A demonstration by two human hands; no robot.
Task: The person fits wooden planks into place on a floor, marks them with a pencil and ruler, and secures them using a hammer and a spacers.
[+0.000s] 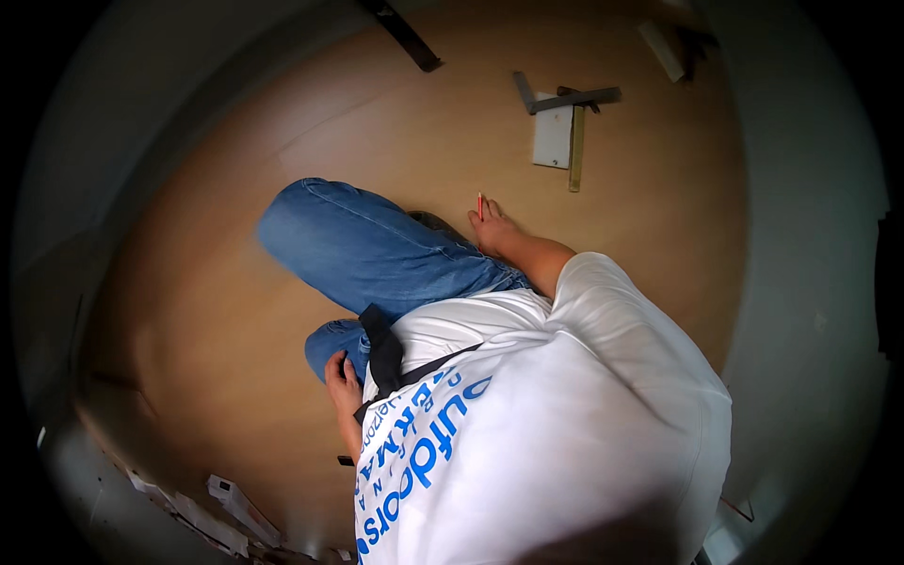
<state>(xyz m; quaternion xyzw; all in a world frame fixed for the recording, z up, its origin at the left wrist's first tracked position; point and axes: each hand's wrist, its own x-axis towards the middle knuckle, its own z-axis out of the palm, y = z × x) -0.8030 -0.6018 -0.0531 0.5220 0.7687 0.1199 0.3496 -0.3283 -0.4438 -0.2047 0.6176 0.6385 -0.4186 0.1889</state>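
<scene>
My right hand (pixel 488 224) is down by the wooden-looking floor (pixel 640 207), beside my bent leg, with a red pencil (pixel 480 207) between its fingers. My left hand (pixel 341 381) rests loosely against my lower jeans-clad knee (pixel 325 339), fingers slightly bent and apart. Beyond my right hand lie a white rectangular board (pixel 551 137), a metal square (pixel 593 97) across its top and a yellowish straight strip (pixel 575 165) along its right side.
A long dark piece (pixel 400 33) lies at the top. A pale bar (pixel 662 52) with dark items sits at upper right. White oblong pieces (pixel 240 508) line the lower-left edge. A grey wall (pixel 800 282) curves along the right.
</scene>
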